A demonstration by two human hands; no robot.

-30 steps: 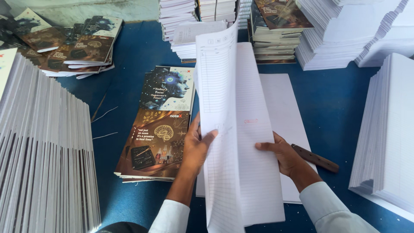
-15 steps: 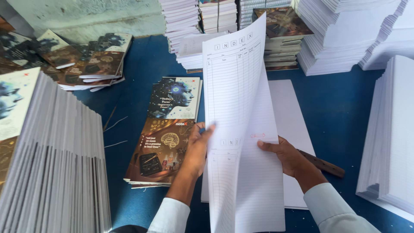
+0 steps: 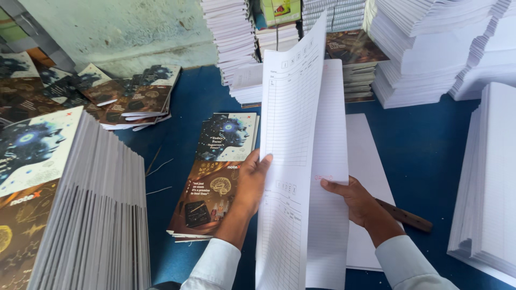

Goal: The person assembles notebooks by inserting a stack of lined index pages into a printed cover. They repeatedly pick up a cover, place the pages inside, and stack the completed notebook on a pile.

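We hold a tall folded sheaf point(image 3: 301, 177) of ruled white sheets upright over the blue tabletop point(image 3: 430, 156), fold edge up and away from us. Left hand point(image 3: 251, 180) grips its left edge, thumb on the front page, fingers behind. Right hand point(image 3: 355, 200) grips the right side from behind, thumb on the inner page near a small red mark. Both hands are closed on the sheaf; front page stands apart from the rest, so it is partly open like a book.

Under the sheaf, a flat white sheet point(image 3: 371, 177) lies on the tabletop. A brown stick-like tool point(image 3: 406, 216) lies just right of the right hand, partly on that sheet; we can't tell what kind it is.

Left of the left hand: a low stack of printed covers point(image 3: 212, 182), dark with a blue head figure on top half and brown below. Near left: a tall fanned stack of covered books point(image 3: 80, 215). Far left: more covers point(image 3: 123, 94) spread loosely. Back and right: tall white paper stacks point(image 3: 430, 48), another at the right edge point(image 3: 492, 177).
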